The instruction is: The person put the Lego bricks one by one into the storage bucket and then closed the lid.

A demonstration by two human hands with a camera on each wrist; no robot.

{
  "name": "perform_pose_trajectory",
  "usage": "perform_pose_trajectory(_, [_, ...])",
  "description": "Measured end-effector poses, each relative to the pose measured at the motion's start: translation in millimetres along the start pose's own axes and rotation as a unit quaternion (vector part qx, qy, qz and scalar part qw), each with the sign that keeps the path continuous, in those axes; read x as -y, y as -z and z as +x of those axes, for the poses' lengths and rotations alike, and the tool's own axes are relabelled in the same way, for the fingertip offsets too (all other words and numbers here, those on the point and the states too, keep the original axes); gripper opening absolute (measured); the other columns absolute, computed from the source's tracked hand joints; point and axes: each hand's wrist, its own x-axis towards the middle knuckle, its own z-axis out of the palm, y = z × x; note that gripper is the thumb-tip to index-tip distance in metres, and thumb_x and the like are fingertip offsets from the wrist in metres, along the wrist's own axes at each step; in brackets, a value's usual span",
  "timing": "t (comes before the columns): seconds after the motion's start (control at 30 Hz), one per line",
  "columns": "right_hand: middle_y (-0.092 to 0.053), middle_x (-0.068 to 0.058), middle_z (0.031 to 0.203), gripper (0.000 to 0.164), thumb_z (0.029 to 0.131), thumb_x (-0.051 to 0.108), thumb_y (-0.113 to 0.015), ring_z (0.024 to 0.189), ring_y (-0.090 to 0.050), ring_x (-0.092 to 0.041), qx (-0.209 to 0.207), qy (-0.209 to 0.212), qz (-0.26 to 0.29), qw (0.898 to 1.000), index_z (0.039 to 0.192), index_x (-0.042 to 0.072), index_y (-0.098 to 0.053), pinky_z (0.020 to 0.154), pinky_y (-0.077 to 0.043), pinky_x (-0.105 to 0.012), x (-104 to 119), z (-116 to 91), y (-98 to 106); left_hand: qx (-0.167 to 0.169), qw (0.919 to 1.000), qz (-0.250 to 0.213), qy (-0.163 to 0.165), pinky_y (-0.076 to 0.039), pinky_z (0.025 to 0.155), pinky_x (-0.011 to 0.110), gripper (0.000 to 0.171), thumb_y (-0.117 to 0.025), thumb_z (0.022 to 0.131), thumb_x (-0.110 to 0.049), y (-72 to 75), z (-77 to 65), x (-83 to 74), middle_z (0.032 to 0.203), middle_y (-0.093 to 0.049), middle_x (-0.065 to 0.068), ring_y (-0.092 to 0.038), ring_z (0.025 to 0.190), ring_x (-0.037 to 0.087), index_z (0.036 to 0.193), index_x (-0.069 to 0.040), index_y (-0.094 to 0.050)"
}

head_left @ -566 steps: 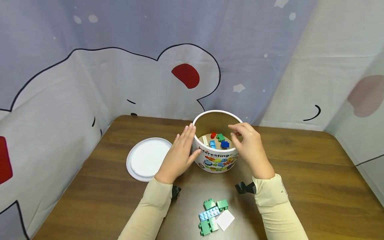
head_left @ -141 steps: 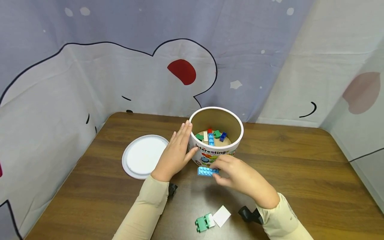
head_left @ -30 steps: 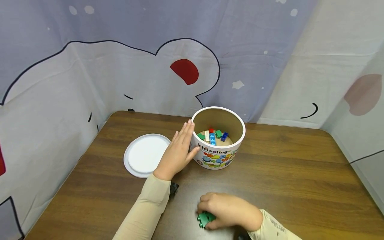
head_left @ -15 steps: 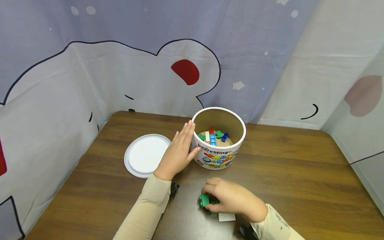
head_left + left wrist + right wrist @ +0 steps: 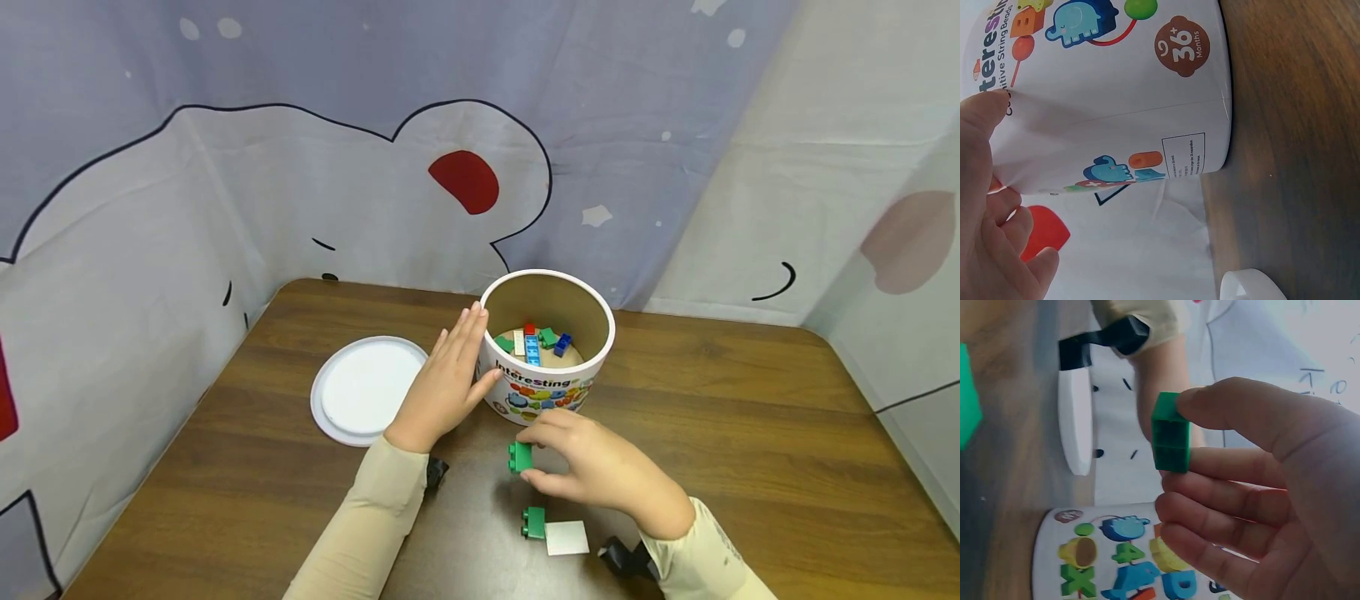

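On the front of the bucket [image 5: 536,398], the title "Interesting" [image 5: 532,377] is printed in multicoloured letters. In the left-wrist view, only part of that title is shown, and beside it "itive String Beads" can be read, its beginning partly hidden. "36+ Months" is lettered in white on a brown badge [image 5: 1182,47] of the same bucket. The small print in the framed panel [image 5: 1184,155] cannot be made out. Among the bucket's pictures, a green X [image 5: 1077,581], a green 4 [image 5: 1129,552] and a blue D [image 5: 1179,585] are seen.
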Motion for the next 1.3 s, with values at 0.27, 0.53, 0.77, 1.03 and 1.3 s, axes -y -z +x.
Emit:
perform_pose_trajectory(0.27, [-0.068,-0.002,0.104,0.029,0.097,0.028,-0.070,0.092,-0.067,-0.016,-0.119,0.011,0.005,0.993,0.112,0.003,-0.071,0.084,-0.056,-0.027,-7.9,6.3,11.9,0.004,1.0000,0.003,0.001,-0.026,0.119,0.055,0.081,-0.062,0.102,-0.035,-0.3,-0.1,0.0,0.168,-0.017,0.013,-0.017,0.155,0.026,0.162,-0.005,-0.017])
perform_pose_trajectory(0.53, [-0.070,-0.010,0.110,0.034,0.095,0.026,-0.069,0.100,-0.068,-0.024,-0.190,-0.025,0.016,0.981,0.115,-0.001,-0.071,0.094,-0.050,-0.018,-14.8,18.9,23.3,0.007,1.0000,0.001,0.006,-0.025,0.120,0.054,0.082,-0.062,0.102,-0.035,0.2,-1.1,0.0,0.169,-0.015,0.011,-0.015,0.155,0.024,0.163,-0.006,-0.015])
perform_pose_trajectory(0.77, [-0.071,-0.011,0.102,0.034,0.079,0.004,-0.076,0.095,-0.067,-0.025,-0.263,-0.074,0.012,0.962,0.112,-0.003,-0.072,0.091,-0.049,-0.017,-26.3,29.2,28.1,-0.002,1.0000,-0.001,-0.002,-0.027,0.118,0.056,0.083,-0.065,0.100,-0.035,-0.7,-0.2,0.1,0.168,-0.019,0.015,-0.017,0.155,0.026,0.162,-0.003,-0.018])
perform_pose_trajectory(1.03, [-0.070,-0.013,0.098,0.033,0.080,0.004,-0.081,0.089,-0.066,-0.028,-0.256,-0.146,-0.041,0.955,0.111,-0.004,-0.072,0.081,-0.055,-0.040,-46.3,33.2,27.2,0.008,0.9999,-0.010,0.006,-0.024,0.120,0.054,0.082,-0.064,0.101,-0.034,-0.4,-0.1,-4.5,0.168,-0.018,0.014,-0.016,0.155,0.026,0.162,-0.005,-0.017])
perform_pose_trajectory(1.3, [-0.068,-0.015,0.100,0.034,0.081,0.005,-0.084,0.092,-0.066,-0.032,-0.227,-0.227,-0.012,0.947,0.112,-0.004,-0.072,0.085,-0.054,-0.046,-49.1,34.8,23.4,0.006,1.0000,-0.007,0.000,-0.025,0.120,0.054,0.082,-0.063,0.102,-0.035,1.3,-0.1,-4.9,0.169,-0.016,0.012,-0.016,0.155,0.025,0.162,-0.005,-0.017])
